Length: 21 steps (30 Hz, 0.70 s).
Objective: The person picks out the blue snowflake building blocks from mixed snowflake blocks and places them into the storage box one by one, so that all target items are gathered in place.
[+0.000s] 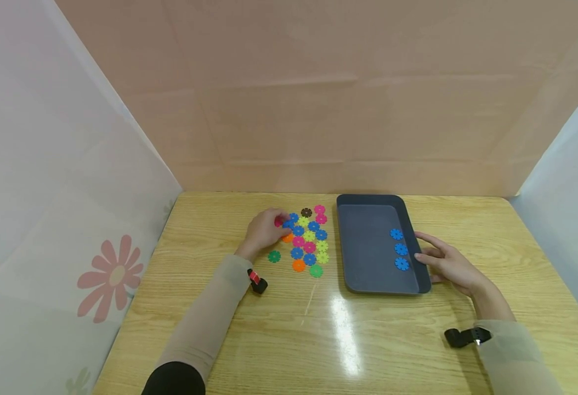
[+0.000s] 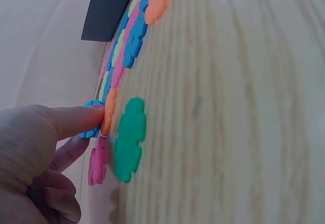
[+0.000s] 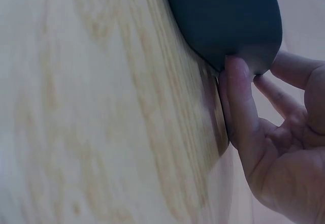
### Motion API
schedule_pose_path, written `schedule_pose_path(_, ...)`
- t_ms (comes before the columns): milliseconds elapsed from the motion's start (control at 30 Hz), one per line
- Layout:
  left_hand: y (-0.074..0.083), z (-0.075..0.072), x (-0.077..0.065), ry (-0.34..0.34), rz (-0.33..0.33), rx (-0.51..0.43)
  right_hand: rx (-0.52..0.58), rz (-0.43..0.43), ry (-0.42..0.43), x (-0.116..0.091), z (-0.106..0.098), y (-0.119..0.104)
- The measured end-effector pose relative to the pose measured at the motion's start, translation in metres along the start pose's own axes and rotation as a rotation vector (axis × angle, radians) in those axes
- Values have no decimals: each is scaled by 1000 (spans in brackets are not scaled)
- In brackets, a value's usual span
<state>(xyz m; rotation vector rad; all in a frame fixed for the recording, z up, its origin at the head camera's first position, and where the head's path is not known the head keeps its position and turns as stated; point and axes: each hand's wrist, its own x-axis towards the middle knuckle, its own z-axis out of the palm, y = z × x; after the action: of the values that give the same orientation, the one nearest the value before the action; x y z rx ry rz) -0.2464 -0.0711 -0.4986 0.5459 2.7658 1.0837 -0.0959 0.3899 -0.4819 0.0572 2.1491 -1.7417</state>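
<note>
My left hand (image 1: pixel 263 229) pinches a blue notched plastic disc (image 2: pixel 90 133) between thumb and a finger, at the left edge of a group of such discs. Under its fingers lie an orange disc (image 2: pixel 108 113) and a pink disc (image 2: pixel 97 164), partly covered in the head view. Closer to the wrist is a dark green disc (image 1: pixel 274 256). On the right stands a dark grey tray (image 1: pixel 368 249) with three blue discs (image 1: pixel 401 249) in a column along its right side. My right hand (image 1: pixel 451 267) touches the tray's right wall with fairly straight fingers.
Pink, yellow, blue, orange, green and brown discs (image 1: pixel 310 247) lie flat and close together left of the tray. The wooden table (image 1: pixel 289 340) meets a beige back screen (image 1: pixel 289 109) and pale side screens. Each wrist wears a black camera (image 1: pixel 258 284).
</note>
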Motion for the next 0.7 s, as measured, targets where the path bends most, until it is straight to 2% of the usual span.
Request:
schedule_pose_path(233,-3,0,-2,23,26,5,4,-1,-3,0,1,-1)
schedule_pose_path(700,-5,-4,-4,40,16,-52,2,3,-7,2,1,-3)
